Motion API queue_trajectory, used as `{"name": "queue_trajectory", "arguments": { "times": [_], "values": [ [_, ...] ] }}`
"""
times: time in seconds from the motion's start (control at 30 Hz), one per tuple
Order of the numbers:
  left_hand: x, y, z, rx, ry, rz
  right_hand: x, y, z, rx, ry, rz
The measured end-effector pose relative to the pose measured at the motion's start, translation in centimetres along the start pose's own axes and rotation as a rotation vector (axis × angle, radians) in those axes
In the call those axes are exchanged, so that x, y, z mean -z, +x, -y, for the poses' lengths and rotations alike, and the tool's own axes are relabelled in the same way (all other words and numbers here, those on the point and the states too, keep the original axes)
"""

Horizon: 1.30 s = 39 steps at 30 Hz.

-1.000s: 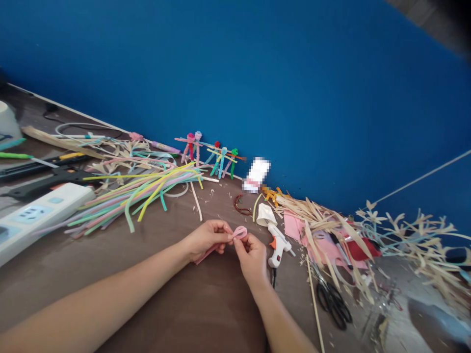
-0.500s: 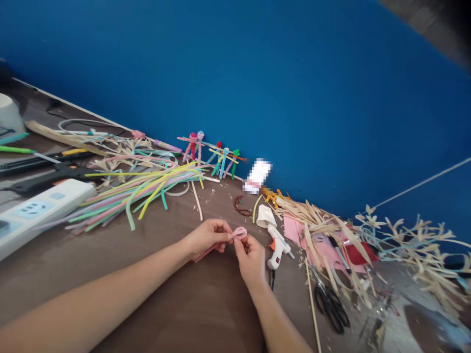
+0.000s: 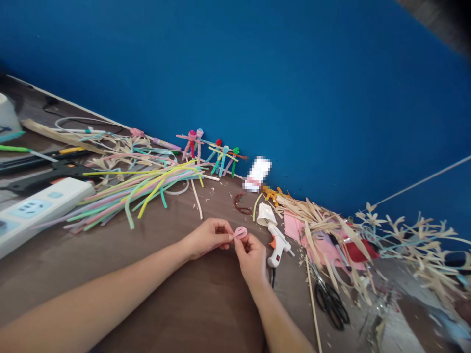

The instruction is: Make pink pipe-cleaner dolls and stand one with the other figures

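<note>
A pink pipe cleaner [image 3: 240,232] is bent into narrow loops and held between my two hands above the tabletop. My left hand [image 3: 213,237] pinches it at the left end of the loops, thumb against fingers. On the other side, my right hand [image 3: 251,253] closes its thumb and index finger on the lower right of the loops. Most of the remaining length is hidden behind my left fingers. Just right of my right hand lies a white glue gun [image 3: 277,244] with an orange trigger.
Bundled pastel pipe cleaners [image 3: 147,191] lie left, beside a white power strip [image 3: 44,211]. Small pipe-cleaner figures [image 3: 222,159] lean near the blue wall [image 3: 257,88]. At right are dried husk strips [image 3: 305,211], black-handled scissors [image 3: 331,305] and a thin stick [image 3: 312,304].
The loops of the pink pipe cleaner look slightly rounder and more spread. My hands have barely moved, and both keep their pinch. The view has shifted a little.
</note>
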State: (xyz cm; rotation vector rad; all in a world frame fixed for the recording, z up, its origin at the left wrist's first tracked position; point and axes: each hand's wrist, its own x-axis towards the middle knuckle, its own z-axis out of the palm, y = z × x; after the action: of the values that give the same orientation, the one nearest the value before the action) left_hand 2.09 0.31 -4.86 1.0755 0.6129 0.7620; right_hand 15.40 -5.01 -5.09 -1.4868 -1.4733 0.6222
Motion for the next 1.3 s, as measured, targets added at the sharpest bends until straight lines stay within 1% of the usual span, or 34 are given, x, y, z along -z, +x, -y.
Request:
{"name": "queue_trajectory", "arguments": {
  "times": [0.17, 0.4, 0.53, 0.7, 0.87, 1.07, 1.3],
  "values": [
    [-0.3, 0.08, 0.17, -0.077, 0.065, -0.059, -0.05, 0.11, -0.04, 0.012, -0.012, -0.02],
    [-0.27, 0.19, 0.06, -0.082, 0.03, -0.099, -0.31, 0.1, -0.09, 0.034, 0.033, -0.008],
    [-0.31, 0.18, -0.02, -0.053, -0.057, -0.104, -0.34, 0.16, -0.19, 0.007, 0.045, 0.02],
    [0.04, 0.21, -0.18, 0.049, -0.169, -0.111, -0.28, 0.2, -0.29, -0.036, 0.054, 0.036],
    [0.24, 0.22, -0.34, 0.032, -0.138, -0.102, -0.28, 0.13, -0.38, -0.029, 0.038, 0.028],
    [0.01, 0.25, -0.11, -0.017, -0.096, -0.163, -0.33, 0.18, -0.55, -0.037, 0.052, 0.047],
    [0.13, 0.48, 0.41, -0.042, -0.043, -0.192, -0.29, 0.15, -0.45, -0.038, 0.054, 0.078]
  ]
}}
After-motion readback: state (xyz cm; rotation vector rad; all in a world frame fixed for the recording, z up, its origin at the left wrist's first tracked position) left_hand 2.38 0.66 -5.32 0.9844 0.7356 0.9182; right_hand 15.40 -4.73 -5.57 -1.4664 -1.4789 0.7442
